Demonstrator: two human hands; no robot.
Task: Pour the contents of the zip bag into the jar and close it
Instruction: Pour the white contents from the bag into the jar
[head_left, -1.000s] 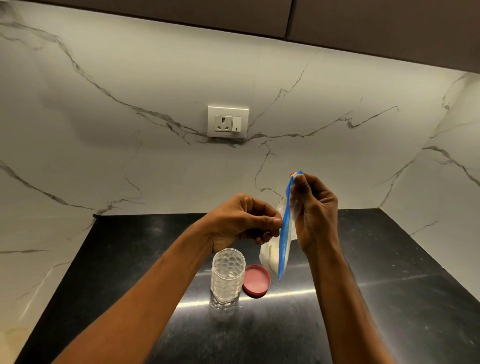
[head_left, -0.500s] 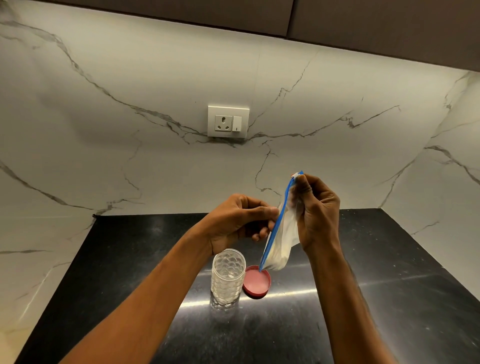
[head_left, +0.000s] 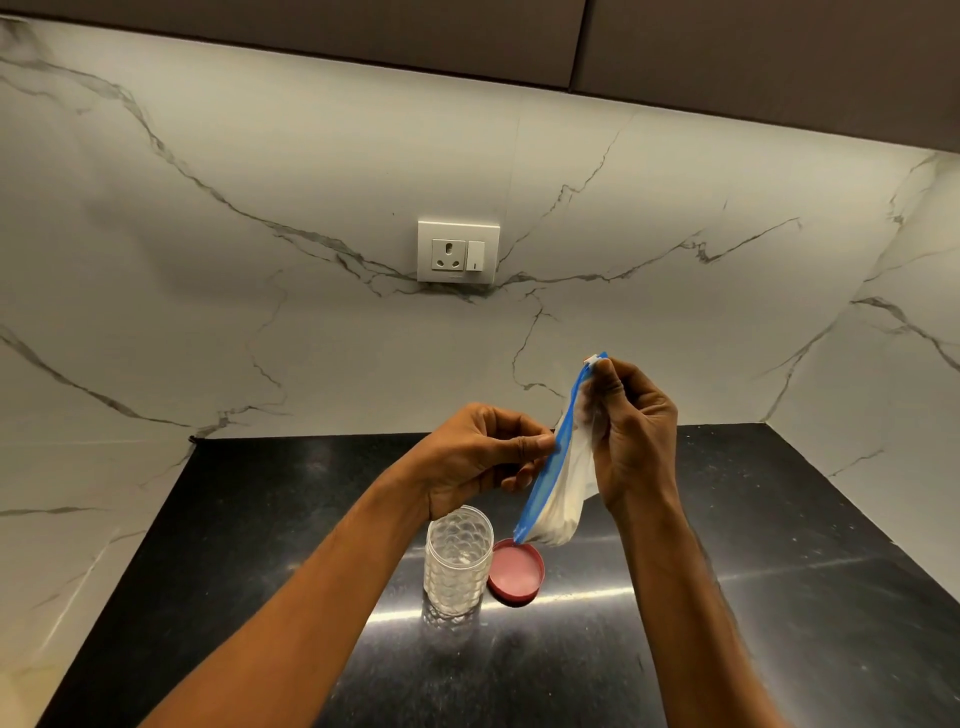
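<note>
Surface: black polished stone counter (head_left: 779, 597), with a white veined marble wall behind and a wall socket (head_left: 458, 252) in the middle of it.
Zip bag: thin clear plastic zip bag (head_left: 563, 499) with a blue zip strip, held in the air above the counter, tilted, its lower corner hanging just over the lid.
Contents: a pale, whitish mass sits in the low corner of the bag; I cannot tell if it is powder or something thicker.
Handling of the bag: it looks soft and light, with no stiffness of its own, and the film is probably slippery. I judge that the weight in the low corner will swing when the bag is turned. The firm places for a hold are the blue strip and the upper corner near the white slider.
Right hand (head_left: 636, 441): grasping the upper part of the bag, fingers folded around the plastic near the slider.
Left hand (head_left: 480, 460): pinching the blue strip about halfway along, thumb and forefinger closed on it.
Jar: clear ribbed plastic jar (head_left: 458, 561), open and seemingly empty, standing upright below the left hand and to the left of the bag.
Lid: pink lid (head_left: 517, 571) lying flat on the counter, touching or just beside the jar on its right.
Risk: if the mouth opens wide, the contents may miss the narrow jar.
</note>
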